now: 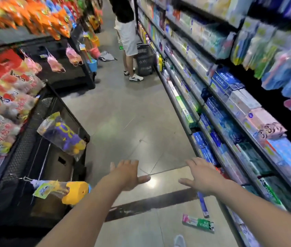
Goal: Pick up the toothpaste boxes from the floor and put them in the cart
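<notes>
Both my hands are empty. My left hand (pixel 128 174) hangs in the lower middle of the frame, fingers straight and spread, palm down, gripping nothing. My right hand (pixel 200 176) sits just right of it, equally loose and flat, also holding nothing. Both hover over the bare grey floor (pixel 123 122) rather than over anything I need.

The toothpaste boxes lie lower in the frame, nearer my body than my hands are. A green and pink box (pixel 198 223) rests flat on the floor at the lower right, and a slim blue box (pixel 203 205) lies just above it, partly hidden under my right forearm, close to the foot of the shelving (pixel 212 97) that runs up the right side. Whether more boxes lie out of sight I cannot tell.

I see no cart in the frame. The only carrier in view is a black basket (pixel 145 61) in the upper middle, beside another person standing at the shelves, and it seems to be theirs.

By my reckoning the job has barely begun: at least two boxes remain on the floor, neither is touched, and I must reach down and back towards them, then find the cart.
</notes>
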### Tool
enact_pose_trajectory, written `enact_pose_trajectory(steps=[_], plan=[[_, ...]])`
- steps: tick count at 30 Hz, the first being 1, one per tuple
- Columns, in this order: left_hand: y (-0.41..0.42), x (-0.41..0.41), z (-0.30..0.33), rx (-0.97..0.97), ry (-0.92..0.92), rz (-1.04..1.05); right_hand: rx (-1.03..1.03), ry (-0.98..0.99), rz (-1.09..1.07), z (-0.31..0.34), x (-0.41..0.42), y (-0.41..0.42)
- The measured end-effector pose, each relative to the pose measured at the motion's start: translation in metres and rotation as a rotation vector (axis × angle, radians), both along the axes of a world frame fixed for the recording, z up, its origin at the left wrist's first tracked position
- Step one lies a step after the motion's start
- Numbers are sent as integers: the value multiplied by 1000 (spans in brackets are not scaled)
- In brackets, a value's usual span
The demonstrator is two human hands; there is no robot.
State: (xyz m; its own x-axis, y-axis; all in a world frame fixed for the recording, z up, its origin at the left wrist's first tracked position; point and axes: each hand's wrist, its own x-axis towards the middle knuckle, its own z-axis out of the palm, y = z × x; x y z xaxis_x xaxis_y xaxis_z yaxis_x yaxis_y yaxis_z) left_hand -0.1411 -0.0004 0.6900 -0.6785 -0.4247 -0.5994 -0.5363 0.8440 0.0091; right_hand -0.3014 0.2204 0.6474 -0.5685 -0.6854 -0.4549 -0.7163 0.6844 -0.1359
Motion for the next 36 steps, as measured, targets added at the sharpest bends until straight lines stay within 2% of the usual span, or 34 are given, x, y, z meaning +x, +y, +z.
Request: enact_pose_trajectory(steps=[5, 10, 16, 20, 26, 29, 33, 36], plan=[[-15, -107, 10, -40, 34, -158, -33, 46, -160, 14, -74, 4], [-14, -218, -5, -17, 47, -413, -12, 43, -399, 2, -123, 33], [13, -342, -27, 18, 0, -817, -32, 25, -782, -6, -142, 59], [34, -398, -36, 54, -74, -1081, -30, -28, -1088, -10, -123, 66], [88, -426, -68, -10, -185, -1425, 0, -141, -1507, -16, -57, 71], [122, -414, -75, -41, -226, -1584, 47, -61, -1626, -25, -19, 77], [163, -389, -81, -77, -251, -1761, 68, -128, -1759, -42, 20, 88], [191, -376, -91, -79, -259, -1795, 76, -173, -1784, -65, 34, 106]])
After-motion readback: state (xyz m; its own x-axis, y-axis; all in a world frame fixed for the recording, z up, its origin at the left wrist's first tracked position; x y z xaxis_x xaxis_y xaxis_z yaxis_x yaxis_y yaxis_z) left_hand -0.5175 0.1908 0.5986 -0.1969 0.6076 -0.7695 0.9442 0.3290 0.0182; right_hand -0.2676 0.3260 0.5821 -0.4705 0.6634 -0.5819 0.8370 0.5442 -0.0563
